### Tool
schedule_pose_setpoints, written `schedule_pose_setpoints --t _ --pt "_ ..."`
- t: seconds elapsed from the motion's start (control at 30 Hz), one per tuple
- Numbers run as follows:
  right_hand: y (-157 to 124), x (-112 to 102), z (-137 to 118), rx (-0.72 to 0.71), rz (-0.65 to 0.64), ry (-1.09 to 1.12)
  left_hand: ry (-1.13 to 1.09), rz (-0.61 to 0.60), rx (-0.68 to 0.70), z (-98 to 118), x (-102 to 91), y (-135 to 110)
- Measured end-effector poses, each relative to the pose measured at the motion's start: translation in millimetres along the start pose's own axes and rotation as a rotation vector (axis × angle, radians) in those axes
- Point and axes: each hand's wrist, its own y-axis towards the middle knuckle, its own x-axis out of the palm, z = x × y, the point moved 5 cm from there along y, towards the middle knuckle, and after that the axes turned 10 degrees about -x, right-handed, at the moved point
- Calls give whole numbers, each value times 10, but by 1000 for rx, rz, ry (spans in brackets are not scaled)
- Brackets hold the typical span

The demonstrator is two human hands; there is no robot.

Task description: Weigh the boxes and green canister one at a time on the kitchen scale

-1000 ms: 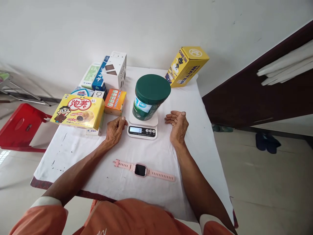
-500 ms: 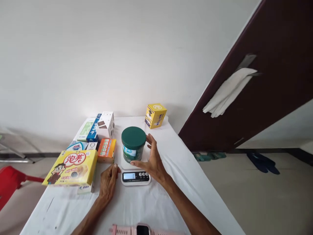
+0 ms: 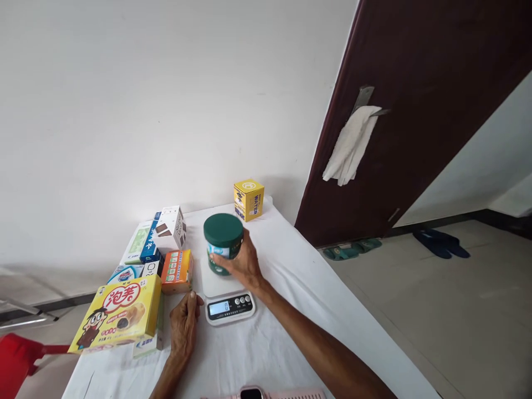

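Now the right hand (image 3: 243,261) has closed around the green-lidded round tin (image 3: 223,243) on the white kitchen scale (image 3: 224,293); left hand (image 3: 183,327), loosely curled, rests beside the scale.

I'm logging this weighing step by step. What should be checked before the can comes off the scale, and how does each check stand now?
1. Right hand wrapped around the can: ok.
2. Can lifted off the scale: cannot tell.
3. Display reads 0: ok.
4. Left hand flat on the cloth beside the scale, holding nothing: ok.
5. Orange box apart from the scale: ok.
6. Watch at the near edge, away from the hands: ok.
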Motion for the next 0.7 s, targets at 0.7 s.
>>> schedule_pose_setpoints --t 0.7 --pt "954 -871 1561 211 290 -339 -1 -15 -15 -30 42 -52"
